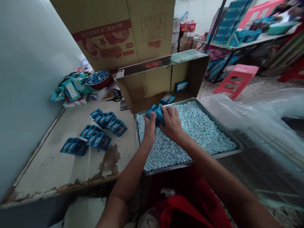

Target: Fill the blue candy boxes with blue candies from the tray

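Both hands meet above a metal tray (239, 148) filled with small pale blue and white pieces. Between them are small blue packets (159, 114). My left hand (150, 126) has its fingers closed round the packets' left side, and my right hand (172, 122) grips them from the right. Just beyond the hands, another blue packet (167, 98) lies at the front edge of a cardboard box lying on its side (147, 84). One more blue packet (181, 86) is inside that box. Several blue packets (99, 139) stand in rows on the table to the left.
The worn white table (54, 167) bears a red bowl of blue items (99, 79), scissors (117, 98) and opened teal cartons (71, 90). Clear plastic (237, 110) lies right of the tray. A pink stool (237, 79) stands on the floor behind it.
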`<state>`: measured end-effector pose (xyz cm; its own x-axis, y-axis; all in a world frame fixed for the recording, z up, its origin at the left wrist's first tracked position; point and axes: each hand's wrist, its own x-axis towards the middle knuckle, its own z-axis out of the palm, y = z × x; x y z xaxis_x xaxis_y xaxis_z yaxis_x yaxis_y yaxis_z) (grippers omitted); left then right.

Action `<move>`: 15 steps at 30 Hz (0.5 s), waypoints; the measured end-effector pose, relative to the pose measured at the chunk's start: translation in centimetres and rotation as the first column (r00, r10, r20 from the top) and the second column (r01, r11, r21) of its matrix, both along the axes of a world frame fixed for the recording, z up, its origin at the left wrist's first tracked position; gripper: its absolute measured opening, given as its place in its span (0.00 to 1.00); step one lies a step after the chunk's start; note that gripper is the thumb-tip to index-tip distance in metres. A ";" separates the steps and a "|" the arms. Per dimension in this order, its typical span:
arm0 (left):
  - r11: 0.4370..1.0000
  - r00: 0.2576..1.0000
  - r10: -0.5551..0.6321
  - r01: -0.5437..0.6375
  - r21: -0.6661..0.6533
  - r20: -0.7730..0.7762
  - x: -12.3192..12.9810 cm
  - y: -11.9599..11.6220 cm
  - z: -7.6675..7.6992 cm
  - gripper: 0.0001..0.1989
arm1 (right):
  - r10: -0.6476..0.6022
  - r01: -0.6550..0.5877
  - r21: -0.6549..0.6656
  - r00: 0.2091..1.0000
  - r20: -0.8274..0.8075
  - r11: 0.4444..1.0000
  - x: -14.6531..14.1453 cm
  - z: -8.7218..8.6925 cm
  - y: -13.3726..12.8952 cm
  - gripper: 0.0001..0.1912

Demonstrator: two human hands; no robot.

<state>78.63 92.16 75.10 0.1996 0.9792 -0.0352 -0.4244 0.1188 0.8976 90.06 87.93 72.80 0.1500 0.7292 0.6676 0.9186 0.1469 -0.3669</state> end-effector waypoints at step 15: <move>0.896 0.899 0.140 0.063 0.439 -0.415 -2.4 -2.5 -0.4 0.41 | 0.397 -0.536 0.058 0.544 -0.740 0.842 2.4 -3.2 -5.3 0.43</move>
